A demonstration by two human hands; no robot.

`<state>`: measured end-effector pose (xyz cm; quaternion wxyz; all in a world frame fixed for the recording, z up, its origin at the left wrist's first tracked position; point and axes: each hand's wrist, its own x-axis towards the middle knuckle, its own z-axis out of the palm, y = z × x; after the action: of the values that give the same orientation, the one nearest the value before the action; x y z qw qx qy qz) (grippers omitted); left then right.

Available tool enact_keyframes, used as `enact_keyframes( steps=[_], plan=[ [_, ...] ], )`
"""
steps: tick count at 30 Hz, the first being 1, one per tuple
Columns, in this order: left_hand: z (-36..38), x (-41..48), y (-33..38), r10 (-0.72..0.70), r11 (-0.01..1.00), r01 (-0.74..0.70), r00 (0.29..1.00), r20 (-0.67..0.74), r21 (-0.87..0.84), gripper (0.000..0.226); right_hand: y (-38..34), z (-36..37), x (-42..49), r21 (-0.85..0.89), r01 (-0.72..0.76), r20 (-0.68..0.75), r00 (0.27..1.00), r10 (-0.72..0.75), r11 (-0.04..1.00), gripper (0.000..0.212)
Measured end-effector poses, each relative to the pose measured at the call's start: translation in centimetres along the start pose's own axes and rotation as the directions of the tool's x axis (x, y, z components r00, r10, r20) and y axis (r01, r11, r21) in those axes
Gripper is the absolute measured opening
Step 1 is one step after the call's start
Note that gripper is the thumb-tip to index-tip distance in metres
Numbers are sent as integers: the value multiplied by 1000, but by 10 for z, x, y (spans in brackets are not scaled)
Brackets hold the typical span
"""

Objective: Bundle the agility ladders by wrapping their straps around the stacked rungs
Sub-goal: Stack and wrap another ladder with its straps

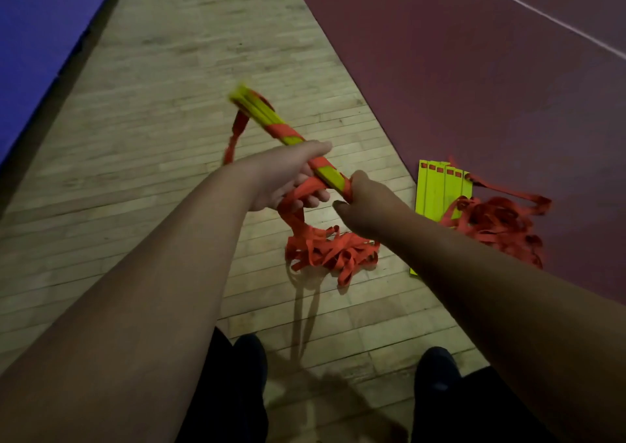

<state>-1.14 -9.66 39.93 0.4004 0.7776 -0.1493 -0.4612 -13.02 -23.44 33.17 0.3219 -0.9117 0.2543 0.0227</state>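
A pale wooden plank floor (169, 137) meets a dark red court area (474, 69). At its edge a second ladder of flat yellow plastic rungs (437, 191) lies amid tangled orange straps (498, 222). Above the floor is a stack of yellow rungs (271, 124), partly wound in orange strap (325, 249). The left hand (288, 178) curls round its middle and the strap, and the right hand (366, 202) grips its near end.

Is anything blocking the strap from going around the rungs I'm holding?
Nothing separate does. The left hand holds the strap against the rungs, the right hand grips their near end; the loose remainder hangs bunched below.
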Motion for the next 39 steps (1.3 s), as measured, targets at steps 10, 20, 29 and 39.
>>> enact_keyframes(
  steps=[10, 20, 29, 39],
  plan=[
    [2, 9, -8, 239, 959, -248, 968, -76, -139, 50, 1, -57, -4, 594, -224, 452, 887, -90, 773, 37],
    [17, 7, -1, 76, 997, -70, 971, -227, 35, 85, 6, -17, 6, 18, 83, 150, 985, -85, 996, 27],
    [5, 8, -5, 286, 958, -286, 952, -112, 17, 55, 4, -53, -1, 578, -186, 458, 879, -128, 794, 43],
    [14, 3, -1, 87, 984, -64, 987, -136, 164, 95, -3, -29, 1, 322, -85, 378, 925, -46, 943, 27]
  ],
)
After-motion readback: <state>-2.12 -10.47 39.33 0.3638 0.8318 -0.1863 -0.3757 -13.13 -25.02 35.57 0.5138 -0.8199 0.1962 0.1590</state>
